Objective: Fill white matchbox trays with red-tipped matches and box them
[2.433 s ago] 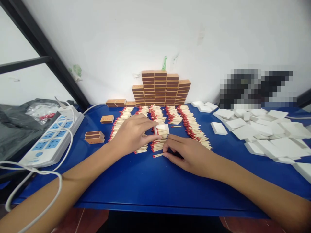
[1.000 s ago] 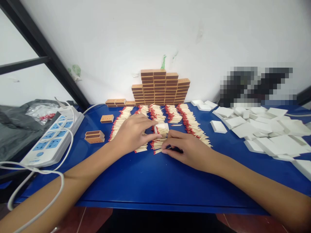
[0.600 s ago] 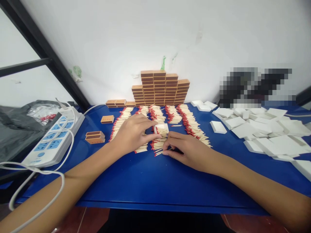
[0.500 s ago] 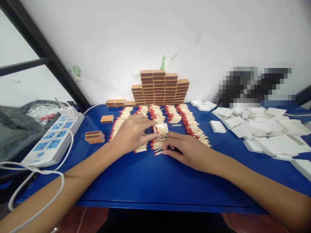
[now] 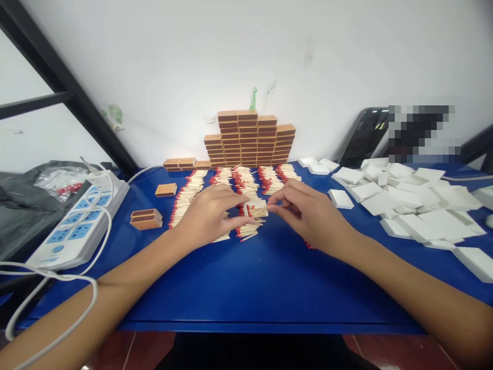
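Left hand point(image 5: 211, 213) is gripping a white matchbox tray point(image 5: 262, 204) by its left end, thumb on the near side, forefinger on the far side. Right hand point(image 5: 308, 218) is closing thumb and forefinger on the plain ends of matchsticks point(image 5: 257, 211) at the tray's right side; red heads are pointing left, into the tray. Tray is sitting over the middle of five rows of loose matchsticks point(image 5: 188, 198) on the blue counter point(image 5: 231, 293). Right hand is partly covering the rightmost row.

Behind the rows, a stepped stack of matchboxes point(image 5: 248, 139) is standing by the wall point(image 5: 173, 61), a low group of matchboxes point(image 5: 179, 164) just to its left. A single matchbox point(image 5: 165, 190) and a matchbox pair point(image 5: 146, 219) are lying left of the rows. Far left, a power strip point(image 5: 82, 210) is lying tangled with white cable point(image 5: 94, 303). Right side, a pile of white trays point(image 5: 414, 198) is covering the counter; a dark glossy device point(image 5: 364, 136) is leaning behind it.
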Available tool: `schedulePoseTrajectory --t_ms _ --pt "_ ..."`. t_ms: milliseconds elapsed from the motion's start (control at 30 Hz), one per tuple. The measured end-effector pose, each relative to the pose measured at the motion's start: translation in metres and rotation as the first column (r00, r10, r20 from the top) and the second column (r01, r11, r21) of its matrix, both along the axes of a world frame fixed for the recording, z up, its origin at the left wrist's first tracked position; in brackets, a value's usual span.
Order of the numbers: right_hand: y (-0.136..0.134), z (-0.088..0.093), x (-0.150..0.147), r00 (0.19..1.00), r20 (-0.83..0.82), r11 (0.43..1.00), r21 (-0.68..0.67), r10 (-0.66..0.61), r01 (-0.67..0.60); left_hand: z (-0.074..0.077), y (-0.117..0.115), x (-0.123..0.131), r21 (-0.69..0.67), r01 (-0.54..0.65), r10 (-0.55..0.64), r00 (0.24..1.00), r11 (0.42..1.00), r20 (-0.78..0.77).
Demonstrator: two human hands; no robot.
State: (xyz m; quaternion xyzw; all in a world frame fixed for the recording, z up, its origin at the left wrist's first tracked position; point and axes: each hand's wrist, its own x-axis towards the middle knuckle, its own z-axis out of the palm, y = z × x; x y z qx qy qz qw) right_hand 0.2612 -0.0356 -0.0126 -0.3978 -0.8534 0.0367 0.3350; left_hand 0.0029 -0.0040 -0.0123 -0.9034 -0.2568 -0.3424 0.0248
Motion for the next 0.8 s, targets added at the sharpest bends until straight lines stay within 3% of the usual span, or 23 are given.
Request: schedulePoseTrajectory --t_ms 233,633,800 --pt "0.001 -0.007 -0.003 0.997 0.074 0.999 0.035 -0.009 0.006 0.002 -0.007 0.004 0.015 0.046 -0.046 0.998 0.999 0.030" --pt "0.004 0.003 0.007 0.999 -0.035 1.000 0.007 -0.018 0.018 0.002 -0.002 0.002 -0.001 0.000 0.000 0.998 1.000 0.070" --pt "0.011 0.005 0.019 0.997 0.061 0.999 -0.029 -0.039 0.041 0.002 0.000 0.000 0.014 -0.026 0.025 0.999 1.000 0.044"
